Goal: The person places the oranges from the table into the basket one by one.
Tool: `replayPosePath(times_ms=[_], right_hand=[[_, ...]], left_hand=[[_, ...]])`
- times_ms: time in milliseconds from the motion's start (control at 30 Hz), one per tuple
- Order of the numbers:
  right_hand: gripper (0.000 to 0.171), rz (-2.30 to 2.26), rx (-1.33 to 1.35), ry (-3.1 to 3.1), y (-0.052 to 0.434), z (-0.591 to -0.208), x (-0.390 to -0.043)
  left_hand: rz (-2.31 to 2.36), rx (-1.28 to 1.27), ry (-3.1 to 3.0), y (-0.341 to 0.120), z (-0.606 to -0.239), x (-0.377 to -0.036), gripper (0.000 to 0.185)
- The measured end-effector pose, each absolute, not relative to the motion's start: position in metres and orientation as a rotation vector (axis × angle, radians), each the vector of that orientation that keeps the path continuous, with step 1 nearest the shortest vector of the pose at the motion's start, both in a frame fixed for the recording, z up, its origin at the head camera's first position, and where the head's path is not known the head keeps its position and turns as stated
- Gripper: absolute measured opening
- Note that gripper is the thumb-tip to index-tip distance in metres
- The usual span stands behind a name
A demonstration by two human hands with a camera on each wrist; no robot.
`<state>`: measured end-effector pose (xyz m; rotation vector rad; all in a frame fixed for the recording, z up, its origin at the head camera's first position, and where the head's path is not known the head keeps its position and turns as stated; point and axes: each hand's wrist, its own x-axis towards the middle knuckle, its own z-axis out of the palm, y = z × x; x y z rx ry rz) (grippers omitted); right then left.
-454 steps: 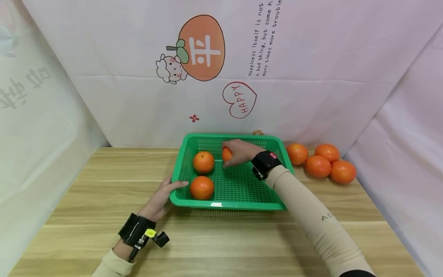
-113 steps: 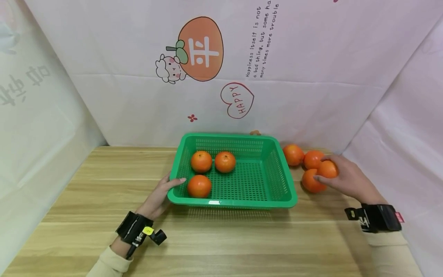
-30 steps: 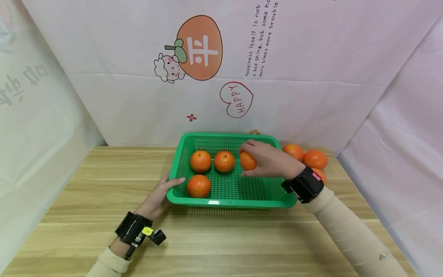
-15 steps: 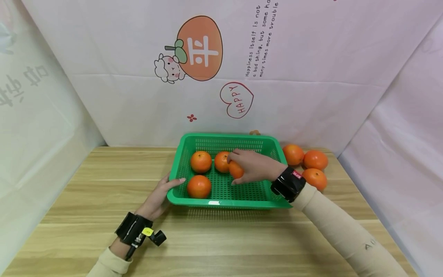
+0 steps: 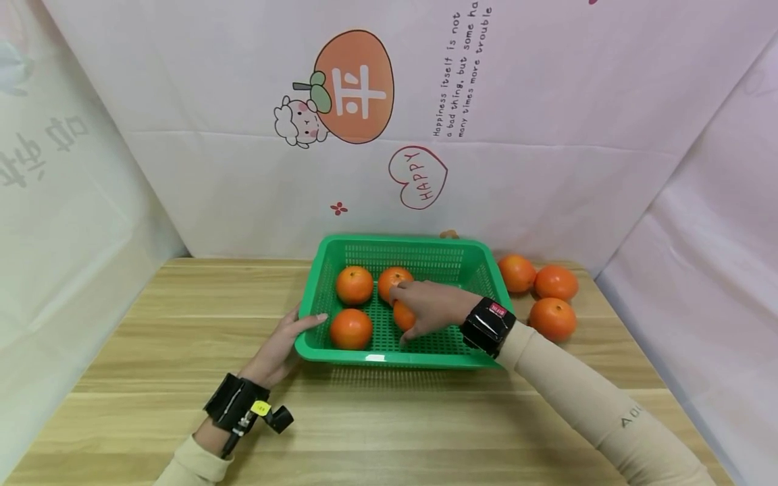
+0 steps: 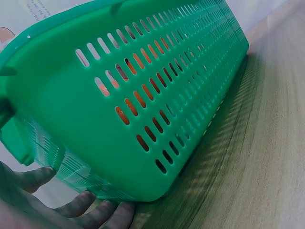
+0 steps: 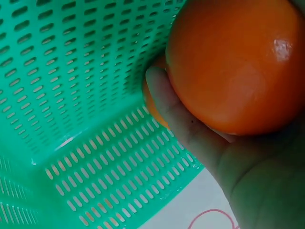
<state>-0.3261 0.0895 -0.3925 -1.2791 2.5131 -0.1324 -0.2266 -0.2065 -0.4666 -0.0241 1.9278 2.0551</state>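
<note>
- The right hand [image 5: 428,307] is inside the green basket [image 5: 468,270], low over its floor.
- Its fingers are curled round an orange [image 5: 403,316], and that orange sits in the middle of the basket, near the front.
- In the right wrist view the same orange [image 7: 236,64] looks big and shiny, and a finger [image 7: 183,121] bends under it.
- The left hand [image 5: 284,344] rests on the near left corner of the basket, with its thumb lying along the rim.
- In the left wrist view the fingers [image 6: 76,207] are straight and tucked under the basket's bottom edge [image 6: 143,193], so this hand is open and only steadies the basket.
- Three more oranges are in the basket.
- One is at the far left [image 5: 354,284].
- One is just to its right [image 5: 394,279], close behind the right hand's fingers.
- One is at the near left [image 5: 350,329], close to the left thumb.
- The basket stands on a wooden desk [image 5: 152,304], close to the far wall.
- Three loose oranges lie on the desk to the right of the basket.
- Two are far back [image 5: 516,272] [image 5: 556,282] and one is nearer [image 5: 552,318].
- Each wrist wears a black band [image 5: 238,405].
- Behind the desk hangs a white cloth [image 5: 547,101] with a cartoon orange [image 5: 355,84] and a red heart [image 5: 419,177] on it.
</note>
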Motion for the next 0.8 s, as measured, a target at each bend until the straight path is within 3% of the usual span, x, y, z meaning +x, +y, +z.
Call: replayPosePath(times_ms=[800], right_hand=[[0.072,0.102,-1.378,2.422,0.065,-0.412,-0.324]], left_hand=[[2.060,-0.008,1.915,-0.206,-0.467,-0.227,0.075]])
